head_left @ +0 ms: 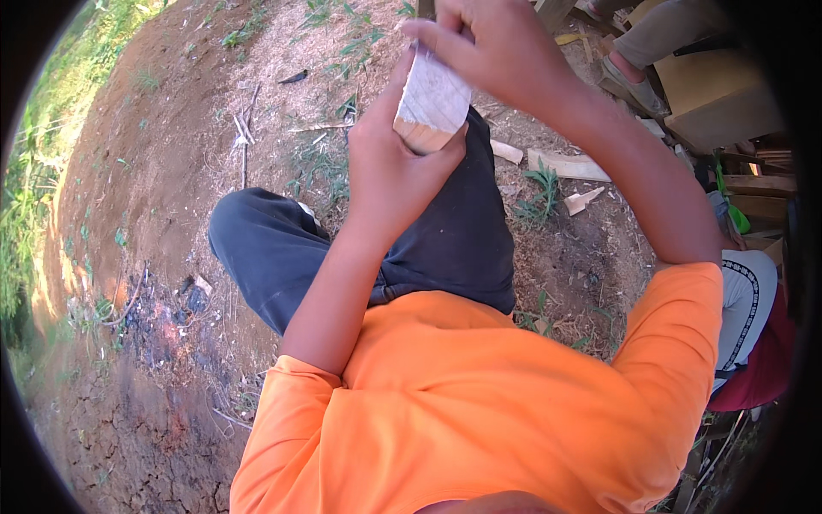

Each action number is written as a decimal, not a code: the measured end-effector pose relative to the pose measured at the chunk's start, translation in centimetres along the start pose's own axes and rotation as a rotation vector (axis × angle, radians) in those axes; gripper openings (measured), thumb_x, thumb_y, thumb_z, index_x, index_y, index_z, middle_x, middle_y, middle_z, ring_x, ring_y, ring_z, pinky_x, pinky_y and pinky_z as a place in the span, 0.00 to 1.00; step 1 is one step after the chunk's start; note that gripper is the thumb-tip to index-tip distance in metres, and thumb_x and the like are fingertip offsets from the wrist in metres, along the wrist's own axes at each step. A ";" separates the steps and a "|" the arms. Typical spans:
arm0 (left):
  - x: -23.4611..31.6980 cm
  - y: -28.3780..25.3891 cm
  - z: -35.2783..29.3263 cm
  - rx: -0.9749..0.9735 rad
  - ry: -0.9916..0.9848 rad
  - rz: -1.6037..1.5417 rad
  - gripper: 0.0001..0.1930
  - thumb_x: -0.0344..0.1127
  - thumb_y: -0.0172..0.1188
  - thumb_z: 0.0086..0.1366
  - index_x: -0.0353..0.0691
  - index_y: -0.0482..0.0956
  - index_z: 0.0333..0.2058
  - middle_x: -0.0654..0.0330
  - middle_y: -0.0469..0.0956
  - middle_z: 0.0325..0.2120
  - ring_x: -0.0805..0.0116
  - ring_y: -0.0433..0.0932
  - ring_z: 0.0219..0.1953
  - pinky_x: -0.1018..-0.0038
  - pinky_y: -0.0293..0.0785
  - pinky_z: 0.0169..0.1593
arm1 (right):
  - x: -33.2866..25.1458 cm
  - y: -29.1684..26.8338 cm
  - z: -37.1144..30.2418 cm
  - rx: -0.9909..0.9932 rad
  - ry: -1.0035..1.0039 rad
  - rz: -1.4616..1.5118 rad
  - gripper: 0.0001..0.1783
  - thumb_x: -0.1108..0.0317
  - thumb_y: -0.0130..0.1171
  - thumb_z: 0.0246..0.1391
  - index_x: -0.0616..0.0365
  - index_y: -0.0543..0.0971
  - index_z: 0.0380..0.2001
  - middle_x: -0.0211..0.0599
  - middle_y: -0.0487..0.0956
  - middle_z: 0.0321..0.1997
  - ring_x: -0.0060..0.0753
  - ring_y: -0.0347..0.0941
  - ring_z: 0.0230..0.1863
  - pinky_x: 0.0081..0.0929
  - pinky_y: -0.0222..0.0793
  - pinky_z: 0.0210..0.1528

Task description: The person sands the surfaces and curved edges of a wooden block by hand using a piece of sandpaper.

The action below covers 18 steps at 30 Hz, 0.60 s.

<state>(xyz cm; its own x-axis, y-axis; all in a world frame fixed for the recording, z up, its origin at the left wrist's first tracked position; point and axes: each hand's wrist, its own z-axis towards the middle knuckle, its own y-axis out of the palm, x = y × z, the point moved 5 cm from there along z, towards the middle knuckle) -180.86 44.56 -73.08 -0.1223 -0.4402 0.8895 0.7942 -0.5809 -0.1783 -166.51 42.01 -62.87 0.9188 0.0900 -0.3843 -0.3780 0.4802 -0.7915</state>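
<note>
I hold the wooden block [434,98] out in front of me, at the far side of my lap and above my right leg, in its dark trousers [454,231]. My left hand [385,167] is closed around it: the thumb wraps the near end on the right, while the fingers reach along the left side. That grip leaves the broad pale face turned up toward me, probably so that I can see the surface and so that the far end stays free for the other hand. The raised right knee just beneath could serve as a rest, though I can't tell whether the wood touches it.

My right hand [505,51] comes in from the right over the far end, fingers curled and thumb stretched left across that edge. It is slightly blurred and cut by the upper border, so I can't say whether it pinches the block, holds something else or only hovers close.

Beyond my right leg, a flat strip of wood [569,164] and a pale wood chip [583,201] lie on the ground [591,257], apart from both hands; they look dropped rather than set out. Farther right, another person's shoe [635,84] stands beside some larger boards [719,116].
</note>
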 end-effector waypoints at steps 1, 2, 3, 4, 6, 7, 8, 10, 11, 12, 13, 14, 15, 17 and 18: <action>0.4 0.4 0.6 0.027 0.054 -0.004 0.42 0.34 0.73 0.52 0.34 0.67 0.66 0.46 0.84 0.44 0.58 0.86 0.47 0.67 0.78 0.51 | 2.2 -1.1 1.0 0.030 0.122 -0.124 0.16 0.62 0.64 0.55 0.64 0.77 0.22 0.53 0.76 0.21 0.55 0.75 0.27 0.44 0.70 0.32; 0.9 0.2 0.9 0.015 0.059 -0.012 0.43 0.34 0.73 0.51 0.34 0.67 0.67 0.46 0.84 0.45 0.56 0.85 0.48 0.67 0.78 0.52 | 2.5 -0.1 0.8 0.026 0.117 -0.065 0.22 0.60 0.70 0.57 0.59 0.71 0.19 0.38 0.68 0.18 0.35 0.64 0.19 0.33 0.58 0.24; 1.3 0.2 1.0 -0.007 0.044 -0.031 0.43 0.33 0.73 0.51 0.35 0.67 0.67 0.46 0.84 0.45 0.56 0.85 0.48 0.67 0.78 0.52 | 1.8 -0.3 0.1 0.051 -0.002 -0.048 0.22 0.60 0.70 0.58 0.59 0.71 0.19 0.37 0.67 0.17 0.35 0.64 0.19 0.33 0.58 0.24; 1.0 0.2 1.0 -0.018 0.021 -0.045 0.43 0.33 0.73 0.51 0.35 0.67 0.67 0.46 0.84 0.45 0.55 0.85 0.48 0.68 0.78 0.52 | -1.2 -0.1 -1.3 0.067 -0.127 -0.023 0.22 0.59 0.69 0.58 0.59 0.71 0.19 0.37 0.67 0.16 0.34 0.64 0.18 0.33 0.58 0.23; -0.1 0.2 0.1 -0.076 -0.066 -0.033 0.43 0.33 0.73 0.52 0.36 0.67 0.67 0.46 0.84 0.45 0.55 0.86 0.48 0.68 0.78 0.51 | -4.7 0.5 -3.6 0.080 -0.290 0.059 0.23 0.57 0.67 0.61 0.59 0.72 0.19 0.39 0.67 0.15 0.34 0.64 0.16 0.33 0.58 0.22; -0.2 0.3 -0.1 -0.051 -0.051 -0.042 0.43 0.33 0.73 0.52 0.36 0.67 0.67 0.46 0.84 0.44 0.55 0.86 0.47 0.68 0.78 0.51 | -3.7 0.6 -3.5 0.061 -0.205 0.013 0.23 0.57 0.66 0.61 0.59 0.72 0.19 0.39 0.67 0.15 0.35 0.65 0.17 0.33 0.58 0.22; -0.4 0.1 0.0 -0.004 -0.028 -0.036 0.43 0.33 0.73 0.52 0.36 0.67 0.67 0.46 0.84 0.44 0.55 0.86 0.47 0.68 0.79 0.51 | -1.5 0.9 -2.1 0.044 -0.144 -0.023 0.23 0.57 0.66 0.61 0.59 0.72 0.19 0.40 0.68 0.15 0.37 0.65 0.17 0.33 0.59 0.22; 0.8 0.0 1.1 0.035 0.032 -0.008 0.42 0.33 0.73 0.52 0.36 0.68 0.67 0.46 0.85 0.43 0.55 0.86 0.46 0.67 0.79 0.50 | 2.2 0.2 1.5 0.033 0.036 -0.012 0.22 0.58 0.66 0.60 0.59 0.73 0.20 0.42 0.71 0.17 0.40 0.68 0.20 0.34 0.60 0.24; 0.8 0.0 1.0 0.027 0.036 -0.032 0.42 0.33 0.72 0.53 0.35 0.68 0.67 0.46 0.85 0.43 0.55 0.86 0.46 0.67 0.79 0.50 | 1.9 0.1 1.0 0.053 -0.020 -0.043 0.21 0.58 0.66 0.60 0.59 0.73 0.20 0.42 0.71 0.18 0.40 0.69 0.20 0.34 0.60 0.24; 0.5 0.1 0.7 0.020 0.039 -0.056 0.41 0.33 0.72 0.53 0.35 0.68 0.67 0.46 0.85 0.43 0.56 0.86 0.46 0.67 0.79 0.50 | 0.9 0.1 -0.3 0.072 -0.075 -0.074 0.21 0.58 0.66 0.60 0.59 0.73 0.20 0.42 0.71 0.18 0.39 0.69 0.19 0.34 0.60 0.23; 0.0 0.2 0.9 0.019 0.039 -0.077 0.41 0.32 0.72 0.53 0.35 0.68 0.67 0.45 0.85 0.43 0.56 0.86 0.46 0.67 0.79 0.50 | -1.1 0.3 -1.1 0.087 -0.136 -0.100 0.21 0.58 0.66 0.60 0.59 0.73 0.20 0.42 0.71 0.18 0.38 0.70 0.19 0.34 0.60 0.23; -0.2 0.1 0.6 -0.002 -0.004 -0.059 0.41 0.32 0.72 0.53 0.35 0.68 0.67 0.46 0.85 0.44 0.56 0.86 0.46 0.67 0.79 0.51 | -3.5 0.7 -2.6 0.096 -0.250 0.018 0.22 0.57 0.66 0.60 0.59 0.73 0.20 0.43 0.70 0.17 0.36 0.69 0.19 0.35 0.60 0.23; -0.1 0.0 0.7 -0.024 -0.046 -0.043 0.41 0.32 0.72 0.53 0.35 0.68 0.67 0.46 0.85 0.44 0.56 0.86 0.46 0.68 0.79 0.51 | -2.9 0.9 -2.3 0.086 -0.225 -0.016 0.22 0.57 0.66 0.60 0.59 0.72 0.20 0.43 0.70 0.17 0.37 0.69 0.19 0.35 0.60 0.23; 0.0 -0.1 0.2 -0.025 -0.060 -0.039 0.40 0.32 0.72 0.53 0.35 0.69 0.66 0.46 0.85 0.43 0.57 0.86 0.46 0.68 0.79 0.51 | -0.4 0.6 -0.8 0.074 -0.164 -0.105 0.23 0.57 0.66 0.60 0.59 0.71 0.20 0.42 0.69 0.17 0.37 0.68 0.18 0.36 0.60 0.23; 0.5 0.1 0.7 0.008 -0.015 -0.055 0.39 0.33 0.72 0.53 0.35 0.70 0.65 0.47 0.85 0.43 0.57 0.86 0.46 0.68 0.79 0.51 | 2.8 0.4 0.5 -0.009 -0.003 -0.127 0.24 0.56 0.67 0.60 0.59 0.70 0.19 0.42 0.68 0.16 0.37 0.66 0.18 0.37 0.59 0.24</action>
<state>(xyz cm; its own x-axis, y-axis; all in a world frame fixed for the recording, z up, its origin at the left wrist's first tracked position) -180.40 44.78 -72.39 -0.1570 -0.3974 0.9041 0.7910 -0.5987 -0.1258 -164.07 42.92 -63.98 0.9597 0.0312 -0.2793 -0.2595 0.4796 -0.8382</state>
